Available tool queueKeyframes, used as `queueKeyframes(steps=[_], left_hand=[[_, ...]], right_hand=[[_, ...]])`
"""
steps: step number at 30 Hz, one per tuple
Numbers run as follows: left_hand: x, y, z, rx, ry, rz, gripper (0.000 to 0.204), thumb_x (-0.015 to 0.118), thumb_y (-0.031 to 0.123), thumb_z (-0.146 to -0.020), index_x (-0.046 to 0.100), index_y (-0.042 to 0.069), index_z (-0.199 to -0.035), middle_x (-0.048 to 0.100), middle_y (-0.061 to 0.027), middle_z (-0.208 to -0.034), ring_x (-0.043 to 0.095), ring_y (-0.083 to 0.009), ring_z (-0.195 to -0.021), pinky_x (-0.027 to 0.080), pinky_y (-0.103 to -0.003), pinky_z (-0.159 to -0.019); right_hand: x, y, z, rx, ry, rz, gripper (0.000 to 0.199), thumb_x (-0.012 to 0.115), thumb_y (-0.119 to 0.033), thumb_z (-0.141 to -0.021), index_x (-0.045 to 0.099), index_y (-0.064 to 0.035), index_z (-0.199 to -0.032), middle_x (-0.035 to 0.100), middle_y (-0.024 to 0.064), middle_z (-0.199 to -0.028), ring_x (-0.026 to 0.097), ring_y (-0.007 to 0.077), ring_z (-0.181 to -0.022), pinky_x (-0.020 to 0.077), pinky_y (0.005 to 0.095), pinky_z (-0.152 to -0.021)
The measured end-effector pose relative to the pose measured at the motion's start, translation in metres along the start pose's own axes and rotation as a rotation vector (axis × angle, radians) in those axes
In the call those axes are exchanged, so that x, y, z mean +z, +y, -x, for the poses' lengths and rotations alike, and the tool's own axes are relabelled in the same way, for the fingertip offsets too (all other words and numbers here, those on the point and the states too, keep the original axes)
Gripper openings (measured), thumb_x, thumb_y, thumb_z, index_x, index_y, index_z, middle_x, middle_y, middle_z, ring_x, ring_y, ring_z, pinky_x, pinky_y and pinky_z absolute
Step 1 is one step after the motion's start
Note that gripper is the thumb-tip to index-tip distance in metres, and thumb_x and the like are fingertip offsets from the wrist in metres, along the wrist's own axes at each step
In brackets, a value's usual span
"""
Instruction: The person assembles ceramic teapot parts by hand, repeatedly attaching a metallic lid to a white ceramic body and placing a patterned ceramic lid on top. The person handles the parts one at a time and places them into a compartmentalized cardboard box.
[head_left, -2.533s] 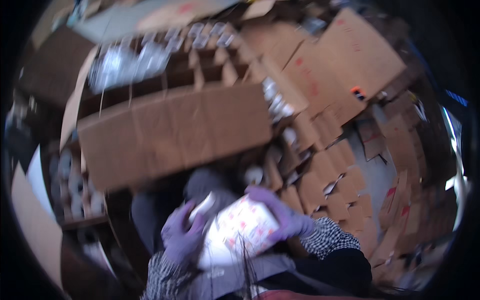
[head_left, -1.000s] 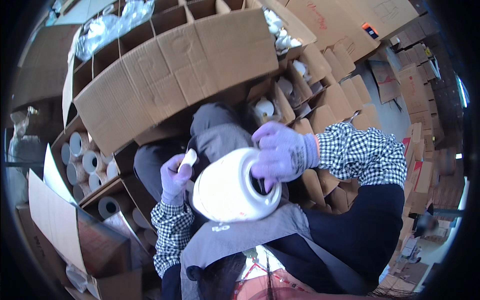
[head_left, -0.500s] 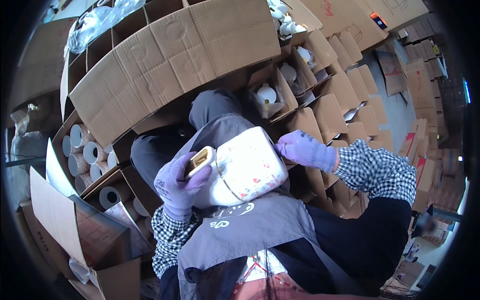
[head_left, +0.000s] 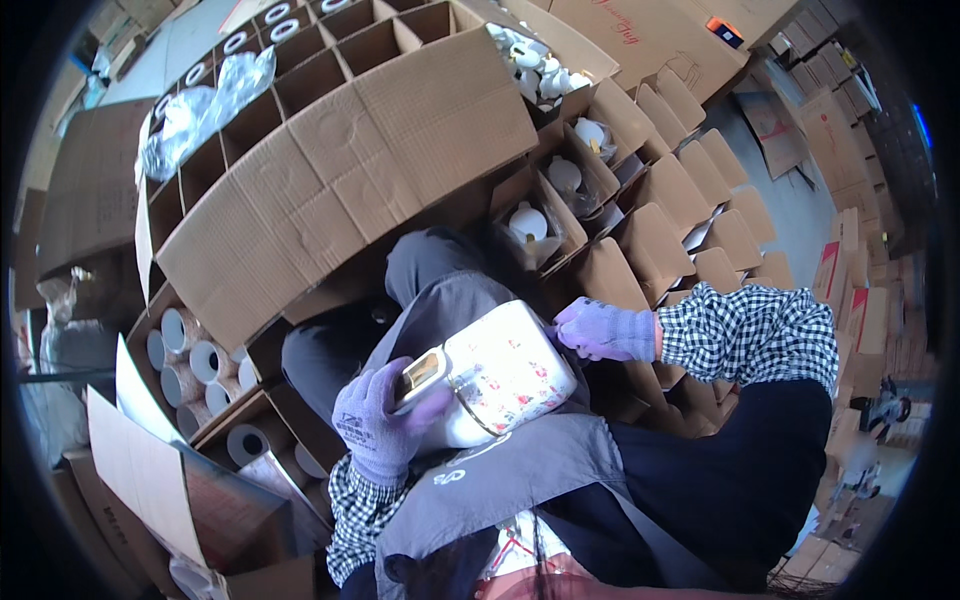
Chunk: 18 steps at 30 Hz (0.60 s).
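Across my lap lies a white thermos jug [head_left: 508, 372] with a pink and red flower print, tilted on its side, its flat base toward my right. My left hand [head_left: 378, 425], in a purple glove, is closed round the jug's upper end, beside a gold-coloured part [head_left: 422, 372]. My right hand [head_left: 608, 330], also gloved in purple, has its fingers pinched together at the edge of the base. Whatever its fingertips hold there is hidden. A grey apron [head_left: 520, 480] lies under the jug.
Ahead stands a large divided carton [head_left: 350, 170] with a clear plastic bag [head_left: 215, 110] on it. Open small boxes [head_left: 660, 230], some with white-lidded jugs [head_left: 528, 222], fill the right. White cylinders [head_left: 205, 360] sit in a carton at left. White parts [head_left: 540, 70] are piled at the back.
My view has shifted, so the jug and both hands appear slightly lower. My left hand keeps its hold on the jug, and my right hand stays at the base edge.
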<state>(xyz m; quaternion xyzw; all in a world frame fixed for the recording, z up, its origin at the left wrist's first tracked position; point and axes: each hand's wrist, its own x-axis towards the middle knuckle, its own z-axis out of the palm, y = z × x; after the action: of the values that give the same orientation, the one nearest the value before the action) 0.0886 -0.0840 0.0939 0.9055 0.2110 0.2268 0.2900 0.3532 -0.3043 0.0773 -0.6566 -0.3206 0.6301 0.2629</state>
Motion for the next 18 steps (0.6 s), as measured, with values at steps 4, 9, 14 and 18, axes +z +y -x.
queueKeyframes(steps=[4,9,14,18], left_hand=[[-0.014,-0.006,-0.029,-0.200,-0.200,0.064,0.039,0.089,0.026,-0.076,0.070,0.000,-0.098,0.071,-0.0102,-0.082,0.068,-0.0186,-0.073,0.053,-0.029,-0.068],[-0.029,-0.042,-0.074,-0.566,0.189,0.722,0.027,0.076,0.000,-0.086,0.066,-0.001,-0.112,0.069,-0.0054,-0.097,0.064,-0.0124,-0.083,0.052,-0.025,-0.076],[-0.035,-0.105,-0.156,-0.503,0.401,0.682,0.022,0.071,0.011,-0.094,0.065,0.001,-0.113,0.069,-0.0051,-0.097,0.065,-0.0128,-0.086,0.053,-0.028,-0.079],[-0.010,-0.140,-0.218,-0.610,0.527,0.575,0.023,0.069,0.013,-0.095,0.064,0.002,-0.114,0.068,-0.0043,-0.097,0.064,-0.0121,-0.085,0.052,-0.028,-0.077]], right_hand=[[-0.021,-0.037,-0.014,0.142,0.064,-0.212,0.026,0.062,-0.028,-0.100,0.070,-0.0049,-0.090,0.066,0.0016,-0.077,0.063,0.0089,-0.062,0.0485,0.0234,-0.052],[-0.159,-0.010,-0.083,-0.206,0.385,-0.375,0.031,0.063,-0.030,-0.099,0.071,-0.0016,-0.107,0.071,0.0050,-0.086,0.065,0.0122,-0.070,0.0536,0.0270,-0.062],[-0.370,0.075,-0.191,-0.170,0.958,0.580,0.029,0.058,-0.027,-0.096,0.073,-0.0059,-0.109,0.074,0.0131,-0.108,0.072,0.0322,-0.096,0.0566,0.0430,-0.082],[-0.465,0.009,-0.252,0.287,0.962,0.534,0.032,0.061,-0.028,-0.090,0.073,-0.0080,-0.113,0.070,0.0167,-0.121,0.065,0.0370,-0.114,0.0541,0.0439,-0.093]])
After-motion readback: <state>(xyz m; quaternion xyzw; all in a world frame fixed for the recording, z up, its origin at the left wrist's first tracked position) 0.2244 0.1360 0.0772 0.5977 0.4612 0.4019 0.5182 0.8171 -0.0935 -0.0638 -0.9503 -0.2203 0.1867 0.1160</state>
